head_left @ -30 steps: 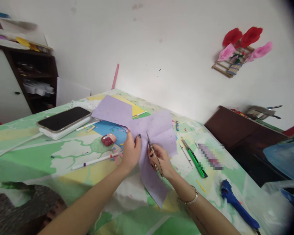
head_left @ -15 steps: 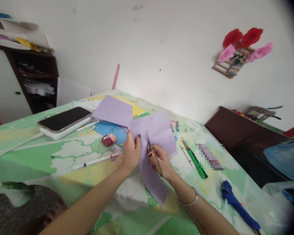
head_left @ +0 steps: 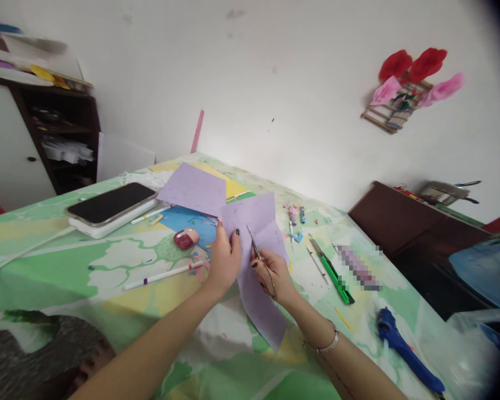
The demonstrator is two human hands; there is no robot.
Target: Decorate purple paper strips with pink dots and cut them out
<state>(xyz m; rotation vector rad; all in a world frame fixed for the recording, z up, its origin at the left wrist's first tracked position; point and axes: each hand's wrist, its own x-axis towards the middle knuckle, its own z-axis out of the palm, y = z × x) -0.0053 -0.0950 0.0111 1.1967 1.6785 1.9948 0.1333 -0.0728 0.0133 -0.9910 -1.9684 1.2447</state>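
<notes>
My left hand (head_left: pixel 225 255) pinches the left edge of a creased sheet of purple paper (head_left: pixel 256 208), thumb on top and fingers beneath. In my right hand (head_left: pixel 275 273) is a pair of scissors (head_left: pixel 255 247), its blades pointing up and away across the purple sheet. A long strip of the same paper curls down below my wrists toward the table. Part of the scissors' handles is hidden by my fingers. Behind my left hand lies another purple sheet (head_left: pixel 194 189), flat on top of yellow and blue paper (head_left: pixel 183 220).
A phone (head_left: pixel 112 203) rests on a white block at left. Near my left hand are a white marker (head_left: pixel 162 276) and a pink-red eraser-like object (head_left: pixel 186 238). To the right lie a green cutter knife (head_left: pixel 332 272) and a blue glue gun-like tool (head_left: pixel 408 350).
The right part of the purple sheet has folded back and narrowed, uncovering crayons and a blue scrap behind it. Both hands stay nearly in place.
</notes>
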